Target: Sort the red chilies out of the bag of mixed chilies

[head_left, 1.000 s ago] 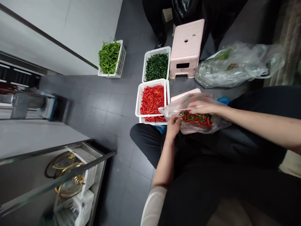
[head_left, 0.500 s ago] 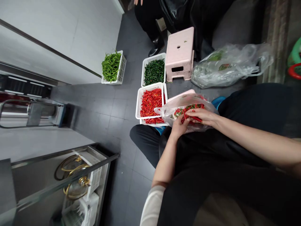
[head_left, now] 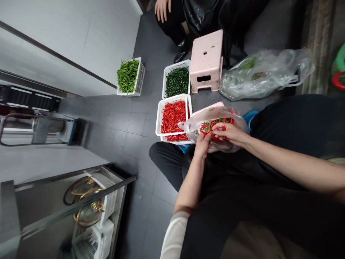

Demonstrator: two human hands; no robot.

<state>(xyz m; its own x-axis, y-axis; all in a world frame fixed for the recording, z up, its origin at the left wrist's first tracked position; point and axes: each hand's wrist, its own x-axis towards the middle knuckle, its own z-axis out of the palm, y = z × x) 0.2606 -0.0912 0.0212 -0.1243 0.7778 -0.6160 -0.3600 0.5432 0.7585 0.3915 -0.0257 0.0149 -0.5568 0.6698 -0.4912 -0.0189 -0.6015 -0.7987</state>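
A clear plastic bag (head_left: 192, 123) lies open before me, with red chillies (head_left: 206, 126) and green stems inside. Over its opening, my left hand (head_left: 203, 142) pinches a red chilli between thumb and fingers. My right hand (head_left: 229, 133) is closed on red chillies just to the right, close to the left fingertips. Left of the bag, a white basket (head_left: 159, 115) full of red chillies rests on another basket of red chillies. Behind these stands a white basket (head_left: 164, 82) of dark green chillies.
A pink stool (head_left: 206, 59) stands beyond the bag, near a seated person's legs and hand (head_left: 162, 9). Another filled plastic bag (head_left: 245, 86) lies at right. Farther left are a basket (head_left: 139, 77) of light green peppers and a metal shelf (head_left: 126, 181) with lids.
My left hand has shifted slightly left, and the fingers of my right hand have curled, now a little apart from it. The other person's hand has come further into view on the knee.
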